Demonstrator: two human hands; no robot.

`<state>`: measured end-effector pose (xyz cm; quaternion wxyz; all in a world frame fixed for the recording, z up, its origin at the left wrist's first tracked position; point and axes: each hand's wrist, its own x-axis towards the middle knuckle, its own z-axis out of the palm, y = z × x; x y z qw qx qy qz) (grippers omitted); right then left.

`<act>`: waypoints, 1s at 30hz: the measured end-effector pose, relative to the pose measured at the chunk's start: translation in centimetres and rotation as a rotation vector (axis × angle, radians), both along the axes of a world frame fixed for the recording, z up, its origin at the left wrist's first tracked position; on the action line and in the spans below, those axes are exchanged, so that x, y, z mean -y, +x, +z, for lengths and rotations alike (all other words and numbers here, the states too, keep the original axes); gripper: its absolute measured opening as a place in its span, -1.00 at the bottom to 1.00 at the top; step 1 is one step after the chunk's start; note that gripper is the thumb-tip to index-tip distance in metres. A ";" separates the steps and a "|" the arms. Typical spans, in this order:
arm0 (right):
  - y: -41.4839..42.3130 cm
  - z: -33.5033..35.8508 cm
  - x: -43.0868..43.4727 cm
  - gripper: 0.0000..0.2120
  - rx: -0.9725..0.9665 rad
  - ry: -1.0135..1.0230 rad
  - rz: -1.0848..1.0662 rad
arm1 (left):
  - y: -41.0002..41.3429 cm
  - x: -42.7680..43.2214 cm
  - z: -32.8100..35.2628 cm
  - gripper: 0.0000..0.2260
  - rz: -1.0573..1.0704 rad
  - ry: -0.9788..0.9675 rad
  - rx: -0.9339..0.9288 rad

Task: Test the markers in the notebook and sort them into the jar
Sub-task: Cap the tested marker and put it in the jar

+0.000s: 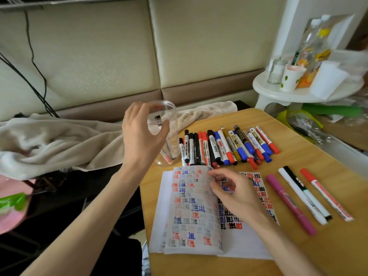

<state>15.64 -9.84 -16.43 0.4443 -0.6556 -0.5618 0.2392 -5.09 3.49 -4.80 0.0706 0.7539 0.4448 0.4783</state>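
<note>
Clearly you are early in the sorting: the clear jar stands at the far left corner of the wooden table with only a couple of pens leaning inside it. A long row of markers, black, red, blue and gold, lies just beside it, waiting to be tried. Testing has gone much further, I would judge, since the open notebook in front of you is packed with red, blue and black marks on both visible pages. To its right a purple marker, a white-and-black pair and a red marker lie apart from the row; whether they passed or failed I cannot tell. Your left hand reaches out to the jar's upper part, fingers curled over the near rim and thumb across the front wall, which looks like a hold on it. Your right hand rests low on the notebook, thumb and forefinger pinching the top edge of a marked page that is lifted as if to turn to a fresh one
</note>
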 end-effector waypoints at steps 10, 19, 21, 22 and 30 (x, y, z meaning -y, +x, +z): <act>0.2 0.7 0.4 -0.78 -0.005 0.023 -0.051 | 6.0 8.3 -4.7 -0.73 -0.416 -0.395 0.244; 2.1 0.5 0.5 -0.73 0.050 0.085 -0.198 | 7.5 8.0 -8.0 -0.78 -0.466 -0.624 0.234; 2.6 0.5 0.1 -0.71 0.044 0.088 -0.228 | 7.5 7.6 -8.3 -0.79 -0.459 -0.640 0.235; 2.8 0.5 -0.1 -0.71 0.034 0.098 -0.245 | 7.5 7.5 -8.5 -0.80 -0.456 -0.647 0.229; 3.3 0.4 -2.1 -0.73 0.129 0.110 -0.407 | 6.3 7.2 -8.8 -0.82 -0.470 -0.661 0.204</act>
